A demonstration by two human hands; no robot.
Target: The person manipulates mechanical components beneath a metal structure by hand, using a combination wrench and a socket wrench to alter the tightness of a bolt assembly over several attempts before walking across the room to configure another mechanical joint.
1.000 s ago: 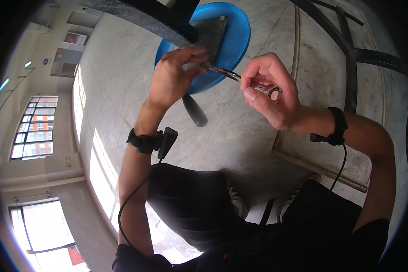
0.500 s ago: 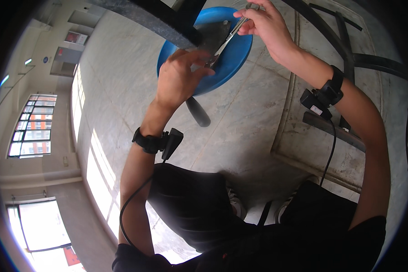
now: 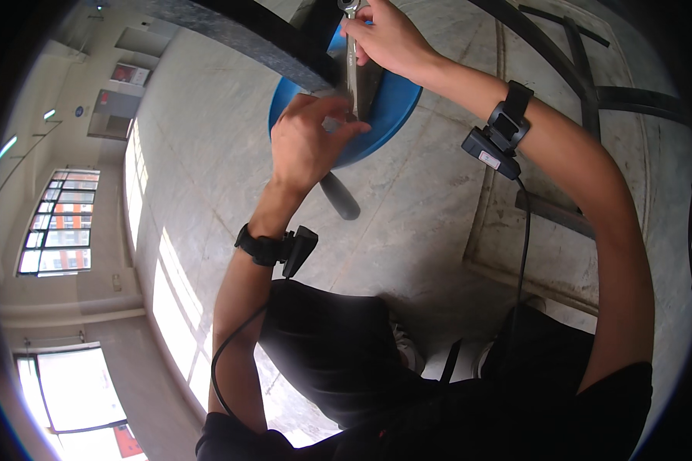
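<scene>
My right hand (image 3: pixel 388 38) grips a silver wrench (image 3: pixel 351 65) near its ring end, at the top of the view. The wrench points down toward my left hand (image 3: pixel 307 138). Thumb and fingers of my left hand are apart, around the wrench's lower end. Whether they touch it, or a small part there, I cannot make out. Beside both hands runs a dark metal beam (image 3: pixel 246 38), whose end reaches the wrench. Below them is a blue round disc (image 3: pixel 396 107), partly covered by a dark metal piece (image 3: pixel 370 81).
A black rounded leg (image 3: pixel 338 197) sticks out from under the blue disc. Black metal bars (image 3: pixel 584 84) stand at the right over a pale slab (image 3: pixel 538 253). Grey floor (image 3: pixel 392 200) stretches around my legs (image 3: pixel 323 338). Windows (image 3: pixel 60 221) line the left wall.
My right hand has moved left with the wrench, which has swung from slanted to nearly upright. My left hand has stayed near its lower end, shifting slightly.
</scene>
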